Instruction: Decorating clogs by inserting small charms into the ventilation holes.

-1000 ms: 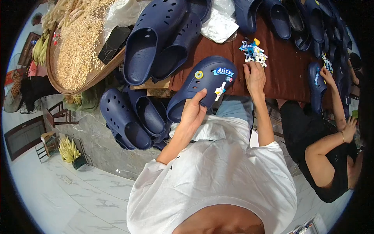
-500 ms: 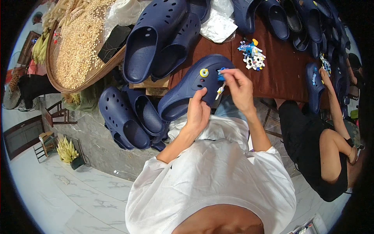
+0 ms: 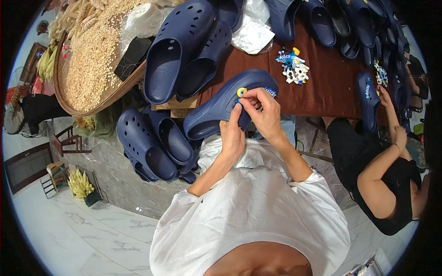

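My left hand (image 3: 233, 133) grips a navy clog (image 3: 207, 115) by its side, thumb on the upper with its tip close to the right fingertips. The clog is tilted, its toe pointing up and right. A round yellow-and-blue shoe charm (image 3: 241, 92) sits in its upper, and a blue lettered charm (image 3: 270, 92) is at the toe, partly behind my right hand (image 3: 263, 112). The right fingers are pinched on a small shoe charm against the clog beside the round one; they mostly hide it. A pile of loose charms (image 3: 293, 66) lies on the brown tablecloth (image 3: 322, 87).
More navy clogs (image 3: 177, 50) stand at the table's left, with others (image 3: 147, 142) below its edge. A round tray (image 3: 60, 92) of pale kernels (image 3: 92, 60) is far left. White plastic bags (image 3: 253, 30) lie at the back. At right, another person's hand (image 3: 384, 96) holds a clog (image 3: 368, 99).
My right hand has moved left and slightly down, from the clog's toe to beside the round charm. The lettered charm at the toe now shows more. My left hand still holds the clog.
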A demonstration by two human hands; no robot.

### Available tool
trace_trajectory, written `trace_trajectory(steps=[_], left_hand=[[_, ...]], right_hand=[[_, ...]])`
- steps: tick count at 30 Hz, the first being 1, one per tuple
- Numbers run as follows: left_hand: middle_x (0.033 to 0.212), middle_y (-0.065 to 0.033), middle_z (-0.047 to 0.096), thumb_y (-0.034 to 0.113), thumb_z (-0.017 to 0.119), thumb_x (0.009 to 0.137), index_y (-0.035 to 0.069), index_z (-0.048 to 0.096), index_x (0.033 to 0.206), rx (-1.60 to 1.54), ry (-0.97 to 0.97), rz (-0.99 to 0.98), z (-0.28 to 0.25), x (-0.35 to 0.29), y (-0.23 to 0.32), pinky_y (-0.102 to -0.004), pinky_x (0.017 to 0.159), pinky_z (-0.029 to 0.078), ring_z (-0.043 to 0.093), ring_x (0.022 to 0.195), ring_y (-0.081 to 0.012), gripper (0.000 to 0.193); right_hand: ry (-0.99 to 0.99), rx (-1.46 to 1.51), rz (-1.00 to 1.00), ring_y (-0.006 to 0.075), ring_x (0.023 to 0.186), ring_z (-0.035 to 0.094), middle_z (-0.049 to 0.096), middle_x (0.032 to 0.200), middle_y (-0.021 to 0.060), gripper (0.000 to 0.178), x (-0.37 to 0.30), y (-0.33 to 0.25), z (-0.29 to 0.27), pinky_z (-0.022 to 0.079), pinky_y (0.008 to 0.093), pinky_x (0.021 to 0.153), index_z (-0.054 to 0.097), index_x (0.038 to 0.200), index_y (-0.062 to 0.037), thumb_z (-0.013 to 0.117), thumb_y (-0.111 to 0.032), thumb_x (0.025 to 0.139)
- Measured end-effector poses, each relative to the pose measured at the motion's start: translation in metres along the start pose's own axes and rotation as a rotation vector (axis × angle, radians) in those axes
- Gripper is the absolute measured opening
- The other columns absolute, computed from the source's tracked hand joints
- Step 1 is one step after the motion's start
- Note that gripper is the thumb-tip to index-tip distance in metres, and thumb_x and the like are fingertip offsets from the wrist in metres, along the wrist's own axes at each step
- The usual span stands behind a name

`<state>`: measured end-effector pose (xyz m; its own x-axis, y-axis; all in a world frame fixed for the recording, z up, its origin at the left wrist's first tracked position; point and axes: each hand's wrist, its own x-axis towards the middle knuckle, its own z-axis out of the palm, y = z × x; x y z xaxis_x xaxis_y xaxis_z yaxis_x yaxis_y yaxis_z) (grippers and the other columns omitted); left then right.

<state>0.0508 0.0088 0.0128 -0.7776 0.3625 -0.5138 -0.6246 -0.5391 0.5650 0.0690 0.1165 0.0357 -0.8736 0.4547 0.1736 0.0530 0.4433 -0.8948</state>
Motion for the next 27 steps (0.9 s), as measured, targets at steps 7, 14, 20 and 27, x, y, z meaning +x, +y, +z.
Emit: trace_trajectory(steps=[7, 14, 20, 27], left_hand=[[0.119, -0.0067, 0.062, 0.015, 0.066, 0.095, 0.001, 0.055, 0.125, 0.034, 0.007, 0.026, 0.004, 0.002, 0.005, -0.0316, 0.095, 0.049, 0.061, 0.108, -0.0157, 0.035], [0.117, -0.0069, 0.062, 0.013, 0.067, 0.093, 0.002, 0.056, 0.123, 0.094, 0.036, 0.066, -0.002, 0.012, 0.004, -0.0313, 0.091, 0.051, 0.061, 0.104, -0.0159, 0.034], [0.111, -0.0066, 0.064, 0.012, 0.067, 0.093, 0.000, 0.059, 0.116, 0.248, 0.064, 0.211, -0.006, 0.018, -0.001, -0.0293, 0.087, 0.049, 0.061, 0.098, -0.0145, 0.027], [0.109, -0.0062, 0.064, 0.015, 0.065, 0.095, 0.001, 0.060, 0.115, 0.237, 0.080, 0.162, -0.003, 0.023, 0.006, -0.0292, 0.087, 0.050, 0.062, 0.097, -0.0137, 0.025]], right_hand=[[-0.004, -0.032, 0.019, 0.0208, 0.072, 0.067, 0.065, 0.087, 0.0085, 0.010, -0.005, 0.004, 0.002, 0.053, 0.0308, 0.062, 0.064, 0.094, -0.0024, 0.068, -0.010, 0.088], [-0.007, -0.065, -0.021, 0.0246, 0.072, 0.065, 0.063, 0.088, 0.0113, 0.009, -0.013, 0.004, 0.003, 0.053, 0.0330, 0.064, 0.064, 0.098, -0.0019, 0.063, -0.007, 0.091], [-0.069, 0.012, -0.021, 0.0229, 0.075, 0.065, 0.061, 0.087, 0.0105, 0.012, -0.015, 0.004, -0.001, 0.053, 0.0325, 0.063, 0.063, 0.101, -0.0020, 0.063, -0.004, 0.090], [-0.010, -0.009, -0.041, 0.0264, 0.080, 0.064, 0.061, 0.089, 0.0106, 0.015, -0.023, 0.006, -0.004, 0.052, 0.0357, 0.071, 0.065, 0.102, -0.0030, 0.063, 0.000, 0.087]])
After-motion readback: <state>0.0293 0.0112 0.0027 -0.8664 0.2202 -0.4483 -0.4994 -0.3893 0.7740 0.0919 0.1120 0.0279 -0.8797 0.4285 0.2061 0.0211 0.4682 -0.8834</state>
